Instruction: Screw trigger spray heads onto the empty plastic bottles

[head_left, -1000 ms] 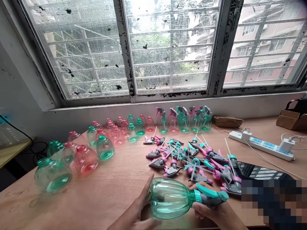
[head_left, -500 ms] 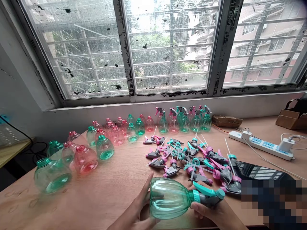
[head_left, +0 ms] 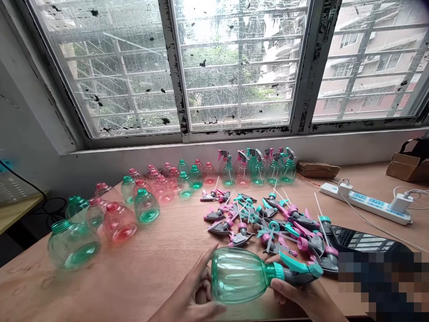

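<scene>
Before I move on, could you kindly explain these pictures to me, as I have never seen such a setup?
There is no machine here: a person works bare-handed, and every picture comes from one camera worn on that person's head, looking forward and down. The left hand cups the base of a green spray bottle, held sideways, while the right hand holds it at its teal-and-grey trigger sprayer head. On the wooden table, pink bottles and green bottles without sprayer heads stand at the left. Loose trigger sprayer heads lie scattered beyond the hands, and fitted spray bottles stand behind them. At the right is a white power strip.
</scene>
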Motion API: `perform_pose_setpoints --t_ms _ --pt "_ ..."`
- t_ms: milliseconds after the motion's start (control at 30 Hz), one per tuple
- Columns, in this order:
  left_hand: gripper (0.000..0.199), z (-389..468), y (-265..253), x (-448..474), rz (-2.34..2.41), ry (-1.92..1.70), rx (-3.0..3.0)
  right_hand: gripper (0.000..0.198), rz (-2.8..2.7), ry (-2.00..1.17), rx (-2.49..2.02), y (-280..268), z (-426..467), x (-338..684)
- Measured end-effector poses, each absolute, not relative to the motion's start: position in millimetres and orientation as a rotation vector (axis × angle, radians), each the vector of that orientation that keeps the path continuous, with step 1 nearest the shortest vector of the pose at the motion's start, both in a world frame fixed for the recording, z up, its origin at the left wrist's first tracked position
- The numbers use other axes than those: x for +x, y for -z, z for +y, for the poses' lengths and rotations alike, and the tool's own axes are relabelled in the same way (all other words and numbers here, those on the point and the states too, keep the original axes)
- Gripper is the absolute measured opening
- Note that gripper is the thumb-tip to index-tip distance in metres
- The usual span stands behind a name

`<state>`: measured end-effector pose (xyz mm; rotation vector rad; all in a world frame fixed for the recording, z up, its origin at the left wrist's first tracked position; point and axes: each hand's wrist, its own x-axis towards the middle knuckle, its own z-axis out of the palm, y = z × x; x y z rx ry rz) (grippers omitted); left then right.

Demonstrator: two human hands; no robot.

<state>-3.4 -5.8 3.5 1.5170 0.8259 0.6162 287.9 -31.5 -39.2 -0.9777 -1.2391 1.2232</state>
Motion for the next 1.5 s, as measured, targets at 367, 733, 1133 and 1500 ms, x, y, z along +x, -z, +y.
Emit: perform_pose_setpoints --t_ms 367,733,1133,1500 --pt "0.083 -9 -12 -3 0.797 -0.675 1.534 0.036 -1.183 -1.283 -0.958 32 -33 290" --pt "0.087 -7 -9 2 0.691 -0.736 1.387 0.04 -1.112 -1.283 -0.968 34 -34 288" --pt "0.093 -6 -8 1 0.757 -0.695 1.434 0.048 -1.135 -1.243 -1.02 32 -37 285" --pt "0.095 -7 -3 -10 0.798 -0.636 1.524 0.039 -1.158 -1.312 -0.948 26 -36 285"
